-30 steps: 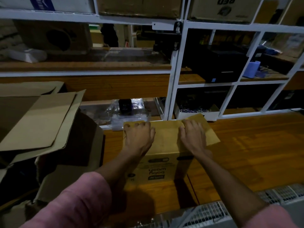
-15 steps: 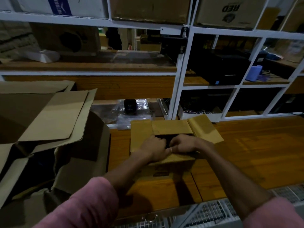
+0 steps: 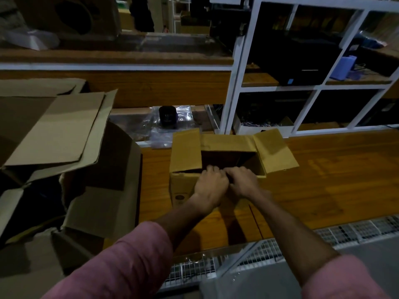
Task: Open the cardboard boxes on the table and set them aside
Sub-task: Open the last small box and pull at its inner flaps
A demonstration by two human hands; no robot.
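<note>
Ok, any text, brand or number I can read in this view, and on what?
None is readable.
Small cardboard box: a round printed mark on its front, too blurred to read; both hands cover the rest.
Black container in clear plastic behind it: faint label, too small to read.
Black device on the shelf: no legible marking.

left: opened boxes crowd | right: bare table | behind: shelf frame

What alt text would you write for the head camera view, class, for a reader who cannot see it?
Two hands, left hand and right hand, grip the near flap of a small cardboard box on a wooden table, its side flaps already spread open. Opened cardboard boxes are piled at left; white shelving stands behind.
</note>
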